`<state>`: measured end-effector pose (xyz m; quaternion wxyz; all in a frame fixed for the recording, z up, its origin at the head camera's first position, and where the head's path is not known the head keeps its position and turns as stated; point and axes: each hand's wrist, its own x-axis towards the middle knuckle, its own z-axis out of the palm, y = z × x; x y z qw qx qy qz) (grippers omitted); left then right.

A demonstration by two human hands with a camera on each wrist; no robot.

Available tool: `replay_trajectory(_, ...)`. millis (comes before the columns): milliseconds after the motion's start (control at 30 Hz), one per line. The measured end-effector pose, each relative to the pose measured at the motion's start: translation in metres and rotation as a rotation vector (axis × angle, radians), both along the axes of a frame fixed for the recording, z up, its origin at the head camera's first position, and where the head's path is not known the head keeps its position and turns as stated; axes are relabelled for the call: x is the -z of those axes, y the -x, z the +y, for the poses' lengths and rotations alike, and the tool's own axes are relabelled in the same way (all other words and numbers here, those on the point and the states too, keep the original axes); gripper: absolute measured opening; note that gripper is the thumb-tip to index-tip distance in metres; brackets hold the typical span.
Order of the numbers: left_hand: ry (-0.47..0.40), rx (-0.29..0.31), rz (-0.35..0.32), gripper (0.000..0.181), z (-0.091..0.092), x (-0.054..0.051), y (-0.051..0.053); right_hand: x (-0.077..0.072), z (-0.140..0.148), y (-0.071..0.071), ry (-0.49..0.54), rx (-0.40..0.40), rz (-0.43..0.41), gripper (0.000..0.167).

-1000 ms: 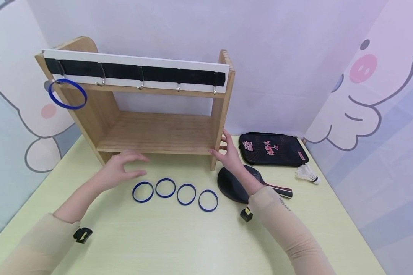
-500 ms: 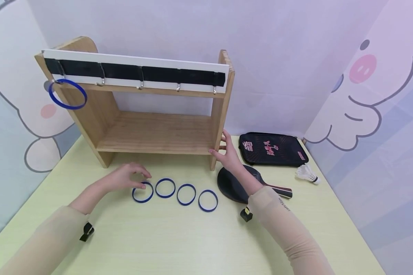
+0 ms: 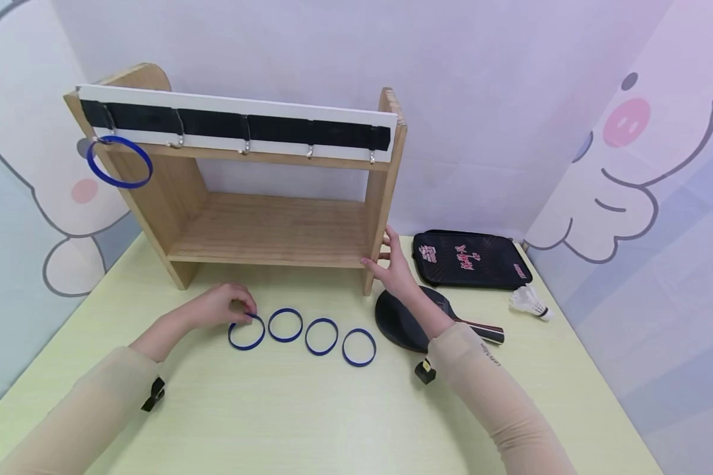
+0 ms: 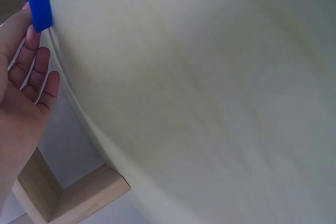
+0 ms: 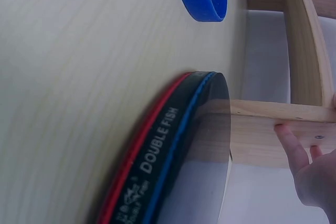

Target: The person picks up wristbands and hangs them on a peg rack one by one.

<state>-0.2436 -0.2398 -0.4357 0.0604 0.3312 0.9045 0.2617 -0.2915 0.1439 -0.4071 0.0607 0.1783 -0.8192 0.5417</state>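
My left hand (image 3: 222,305) pinches the far rim of the leftmost blue wristband (image 3: 246,348), which lies on the table. In the left wrist view, thumb and fingertips meet at this blue band (image 4: 38,1). To its right lie three more blue wristbands in a row, the nearest a blue wristband (image 3: 284,340). My right hand (image 3: 395,267) grips the right side panel of the wooden shelf (image 3: 273,227), thumb at its front edge and fingers on the outer face. Another blue wristband (image 3: 132,187) hangs from the leftmost of several metal hooks (image 3: 246,146) along the shelf's top.
Beneath my right forearm lies a black table tennis bat (image 3: 401,323). Behind it are a black zipped case (image 3: 472,259) and a white shuttlecock (image 3: 529,301) near the table's right edge. A curtain with cartoon animals (image 3: 463,119) surrounds the table (image 3: 285,422).
My left hand has come down from in front of the shelf to the leftmost wristband and closed its fingertips on the rim. The right hand keeps its place on the shelf.
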Motion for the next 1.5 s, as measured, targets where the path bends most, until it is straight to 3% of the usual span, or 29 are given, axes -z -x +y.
replay_trajectory(133, -0.015, 0.015, -0.009, 0.010, -0.001, 0.002, 0.000, 0.001, 0.000, 0.000, 0.003, -0.010, -0.005, 0.084)
replay_trajectory(300, -0.033, -0.014, -0.029, 0.012, -0.001, -0.002, -0.001, -0.001, -0.002, 0.002, -0.004, -0.017, 0.003, 0.083)
replay_trajectory(667, -0.057, -0.050, -0.100, 0.007, 0.003, -0.019, -0.001, -0.001, -0.002, 0.001, -0.006, -0.006, -0.003, 0.084)
replay_trajectory(1000, -0.042, -0.158, 0.014, 0.005, 0.002, -0.053, -0.006, 0.000, -0.001, 0.001, -0.006, -0.005, -0.002, 0.083)
replay_trajectory(1300, -0.125, -0.211, 0.153, 0.007, -0.005, -0.082, -0.012, -0.002, 0.001, -0.002, -0.005, -0.005, -0.026, 0.085)
replay_trajectory(1400, -0.155, -0.224, 0.214, 0.005, -0.006, -0.093, -0.015, -0.014, -0.001, -0.010, -0.005, -0.025, -0.049, 0.085)
replay_trajectory(1500, -0.189, -0.273, 0.244, 0.005, -0.006, -0.106, -0.021, -0.014, -0.003, -0.009, 0.002, -0.026, -0.042, 0.084)
